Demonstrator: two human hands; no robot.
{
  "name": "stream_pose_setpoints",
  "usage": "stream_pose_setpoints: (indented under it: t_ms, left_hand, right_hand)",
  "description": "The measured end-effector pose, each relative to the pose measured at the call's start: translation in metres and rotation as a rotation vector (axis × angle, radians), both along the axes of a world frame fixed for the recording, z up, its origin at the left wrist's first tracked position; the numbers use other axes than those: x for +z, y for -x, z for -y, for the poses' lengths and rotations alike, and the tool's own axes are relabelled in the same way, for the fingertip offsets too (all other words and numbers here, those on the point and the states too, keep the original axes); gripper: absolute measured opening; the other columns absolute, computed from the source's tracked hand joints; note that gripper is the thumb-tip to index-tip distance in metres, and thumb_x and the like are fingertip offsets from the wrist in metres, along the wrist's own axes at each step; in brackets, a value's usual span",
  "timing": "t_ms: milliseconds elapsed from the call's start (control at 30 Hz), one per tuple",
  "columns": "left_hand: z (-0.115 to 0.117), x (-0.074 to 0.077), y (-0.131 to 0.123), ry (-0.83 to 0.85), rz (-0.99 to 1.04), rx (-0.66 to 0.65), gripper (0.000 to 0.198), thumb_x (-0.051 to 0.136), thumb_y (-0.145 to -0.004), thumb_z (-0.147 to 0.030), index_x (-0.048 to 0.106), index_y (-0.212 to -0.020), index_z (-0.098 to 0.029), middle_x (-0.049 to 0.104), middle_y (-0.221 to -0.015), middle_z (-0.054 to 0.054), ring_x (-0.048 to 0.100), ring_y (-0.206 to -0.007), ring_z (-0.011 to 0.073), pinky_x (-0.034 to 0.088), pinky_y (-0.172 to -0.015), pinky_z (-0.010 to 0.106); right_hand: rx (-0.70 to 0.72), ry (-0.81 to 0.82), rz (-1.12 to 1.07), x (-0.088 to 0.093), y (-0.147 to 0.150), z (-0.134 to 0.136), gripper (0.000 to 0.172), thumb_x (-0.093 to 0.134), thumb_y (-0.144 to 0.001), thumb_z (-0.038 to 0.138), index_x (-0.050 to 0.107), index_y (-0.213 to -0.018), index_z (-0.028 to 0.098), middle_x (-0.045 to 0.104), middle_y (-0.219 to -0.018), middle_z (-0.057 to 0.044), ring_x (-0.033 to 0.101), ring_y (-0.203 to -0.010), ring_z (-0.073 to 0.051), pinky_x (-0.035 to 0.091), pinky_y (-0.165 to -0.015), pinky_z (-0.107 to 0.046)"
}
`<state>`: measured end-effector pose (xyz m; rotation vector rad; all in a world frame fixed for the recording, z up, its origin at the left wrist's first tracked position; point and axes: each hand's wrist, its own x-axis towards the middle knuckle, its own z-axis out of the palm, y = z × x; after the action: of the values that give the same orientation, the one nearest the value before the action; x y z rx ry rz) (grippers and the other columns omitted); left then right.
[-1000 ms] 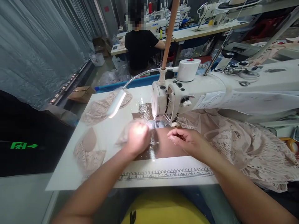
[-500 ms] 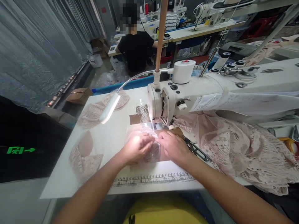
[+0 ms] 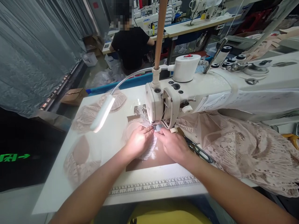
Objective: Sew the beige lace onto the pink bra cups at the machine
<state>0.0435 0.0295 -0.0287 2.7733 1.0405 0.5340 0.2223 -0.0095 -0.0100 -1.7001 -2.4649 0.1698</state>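
Observation:
A pale pink lace cup piece (image 3: 132, 129) lies partly under the sewing machine's needle area (image 3: 154, 123), on a brown sheet (image 3: 149, 162). My left hand (image 3: 139, 141) rests over it, its fingers pressed together on the lace close to the presser foot. From the other side, my right hand (image 3: 174, 144) pinches the edge of the same piece, fingertips nearly touching the left ones. The fingers hide part of the lace edge. Black-handled scissors (image 3: 200, 151) lie just right of my right hand.
Several lace cups (image 3: 80, 152) sit on the left of the white table. A lamp (image 3: 102, 113) hangs over that side. Gathered lace fabric (image 3: 247, 149) is heaped at the right. A printed ruler (image 3: 154, 185) runs along the front edge. A person (image 3: 130, 46) sits beyond.
Both hands have moved slightly forward with the lace, nearer the presser foot. More of the brown sheet shows in front of them. The camera view has shifted a little.

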Motion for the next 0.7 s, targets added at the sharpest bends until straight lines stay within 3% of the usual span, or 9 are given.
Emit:
stream_pose_setpoints:
  t_ms: [333, 533, 700]
  left_hand:
    - [-0.005, -0.003, 0.005, 0.001, 0.042, -0.023, 0.034, 0.043, -0.092, -0.021, 0.061, -0.119, -0.01, 0.06, -0.127, 0.012, 0.058, -0.09, 0.0226, 0.051, -0.076, 0.039]
    - [-0.008, -0.004, 0.005, 0.022, 0.004, 0.011, 0.037, 0.041, -0.093, -0.02, 0.057, -0.125, -0.011, 0.06, -0.128, 0.011, 0.056, -0.1, 0.0246, 0.048, -0.086, 0.042]
    - [-0.004, 0.003, 0.005, 0.005, -0.078, 0.117, 0.039, 0.04, -0.093, -0.027, 0.056, -0.126, -0.013, 0.058, -0.129, 0.012, 0.048, -0.114, 0.0312, 0.044, -0.089, 0.047]
  right_hand:
    - [0.017, -0.034, 0.027, -0.001, 0.002, 0.005, 0.044, 0.045, -0.077, 0.002, 0.067, -0.11, 0.021, 0.064, -0.093, -0.006, 0.048, -0.066, -0.016, 0.026, -0.055, -0.03]
    - [0.022, -0.063, -0.004, -0.008, -0.001, 0.003, 0.047, 0.043, -0.077, 0.001, 0.067, -0.112, 0.02, 0.062, -0.088, -0.005, 0.043, -0.06, -0.015, 0.025, -0.052, -0.029]
    - [0.037, -0.129, -0.055, -0.014, -0.003, 0.003, 0.044, 0.043, -0.079, 0.004, 0.067, -0.112, 0.021, 0.061, -0.087, -0.005, 0.042, -0.061, -0.015, 0.026, -0.052, -0.028]
